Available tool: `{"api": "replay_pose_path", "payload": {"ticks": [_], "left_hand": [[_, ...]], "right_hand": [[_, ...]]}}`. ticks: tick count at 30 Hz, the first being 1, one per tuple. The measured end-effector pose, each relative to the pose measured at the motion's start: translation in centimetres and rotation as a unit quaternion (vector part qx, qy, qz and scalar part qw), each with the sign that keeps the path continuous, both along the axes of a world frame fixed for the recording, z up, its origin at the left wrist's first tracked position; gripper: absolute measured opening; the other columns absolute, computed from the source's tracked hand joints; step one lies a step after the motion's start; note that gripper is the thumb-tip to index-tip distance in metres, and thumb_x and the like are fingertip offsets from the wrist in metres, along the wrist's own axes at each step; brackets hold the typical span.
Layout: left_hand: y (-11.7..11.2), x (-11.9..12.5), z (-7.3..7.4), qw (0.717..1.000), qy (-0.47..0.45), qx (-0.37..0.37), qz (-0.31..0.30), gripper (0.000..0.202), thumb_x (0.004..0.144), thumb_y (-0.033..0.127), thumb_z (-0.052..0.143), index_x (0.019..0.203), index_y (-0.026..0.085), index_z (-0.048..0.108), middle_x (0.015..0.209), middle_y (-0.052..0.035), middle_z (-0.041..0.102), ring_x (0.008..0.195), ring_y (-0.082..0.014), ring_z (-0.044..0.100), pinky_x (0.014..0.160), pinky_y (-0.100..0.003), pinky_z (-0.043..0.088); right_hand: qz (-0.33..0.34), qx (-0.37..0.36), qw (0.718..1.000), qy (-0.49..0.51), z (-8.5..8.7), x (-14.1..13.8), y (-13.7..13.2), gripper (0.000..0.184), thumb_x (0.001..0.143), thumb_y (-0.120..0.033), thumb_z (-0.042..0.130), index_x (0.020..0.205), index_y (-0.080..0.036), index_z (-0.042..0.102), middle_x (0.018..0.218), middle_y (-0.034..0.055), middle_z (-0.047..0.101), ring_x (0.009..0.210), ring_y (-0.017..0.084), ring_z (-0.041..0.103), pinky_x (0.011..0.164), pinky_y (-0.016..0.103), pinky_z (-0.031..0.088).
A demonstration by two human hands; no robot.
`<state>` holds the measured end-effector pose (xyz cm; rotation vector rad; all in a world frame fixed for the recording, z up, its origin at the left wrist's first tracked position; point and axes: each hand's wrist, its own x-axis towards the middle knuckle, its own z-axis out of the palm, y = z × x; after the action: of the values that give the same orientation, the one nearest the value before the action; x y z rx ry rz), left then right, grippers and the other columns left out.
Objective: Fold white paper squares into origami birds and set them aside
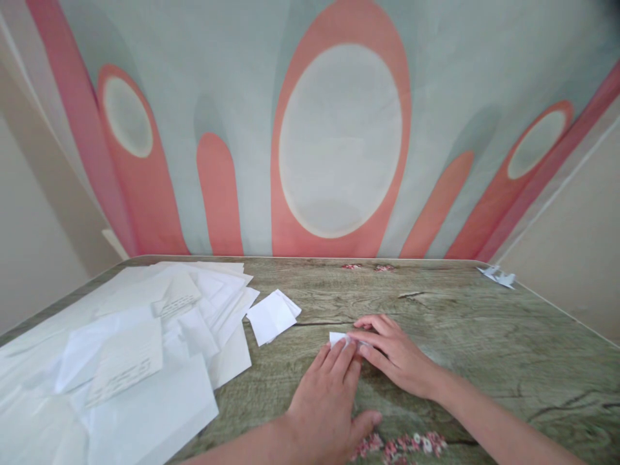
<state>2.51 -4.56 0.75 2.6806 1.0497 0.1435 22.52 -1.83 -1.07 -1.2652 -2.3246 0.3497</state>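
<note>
A small folded piece of white paper (335, 337) lies on the wood-patterned table, mostly covered by my fingers. My left hand (325, 394) rests palm down, its fingers stretched out over the paper and its thumb spread toward the right. From the right, my right hand (398, 354) reaches in with fingers apart, the fingertips at the paper's right side beside my left fingers. How the paper is folded under the fingers is hidden. Just left of my hands lie a few small white paper squares (271, 318), overlapping one another.
A wide, loose pile of white paper sheets (159, 413) covers the table's left side, some with printed lines. Small folded paper pieces (497, 276) lie at the far right edge. Behind the table (484, 342) hangs a backdrop (252, 97) with coral arches.
</note>
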Motion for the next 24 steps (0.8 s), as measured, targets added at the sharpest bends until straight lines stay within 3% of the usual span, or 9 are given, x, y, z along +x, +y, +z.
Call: {"api": "replay_pose_path", "payload": {"ticks": [10,17,24], "left_hand": [[-0.13,-0.02,0.29,1.0,0.0,0.004,-0.002,0.066,0.087,0.057,0.022,0.135,0.013,0.032,0.144,-0.0098,0.027,0.133,-0.0256,0.018,0.11,-0.039,0.016],[0.04,-0.06,0.41,0.999,-0.001,0.045,0.028,0.059,0.086,0.054,0.03,0.13,0.015,0.037,0.132,-0.0111,0.042,0.122,-0.0254,0.036,0.106,-0.039,0.024],[0.22,-0.1,0.66,0.996,0.02,0.079,0.027,0.057,0.086,0.052,0.033,0.128,0.014,0.039,0.125,-0.012,0.047,0.117,-0.0267,0.041,0.101,-0.042,0.031]], "right_hand": [[0.005,-0.003,0.999,-0.038,0.1,0.15,-0.12,0.033,0.089,-0.038,0.042,0.119,-0.03,0.055,0.116,0.0068,0.052,0.107,0.024,0.044,0.09,0.043,0.037],[0.006,-0.003,0.999,-0.05,0.26,0.0,-0.25,0.034,0.09,-0.036,0.04,0.122,-0.03,0.052,0.117,0.0065,0.051,0.106,0.023,0.043,0.089,0.043,0.037],[0.004,0.0,0.999,-0.044,0.36,0.03,-0.24,0.034,0.093,-0.031,0.034,0.123,-0.031,0.051,0.117,0.0057,0.052,0.106,0.022,0.044,0.09,0.042,0.037]]}}
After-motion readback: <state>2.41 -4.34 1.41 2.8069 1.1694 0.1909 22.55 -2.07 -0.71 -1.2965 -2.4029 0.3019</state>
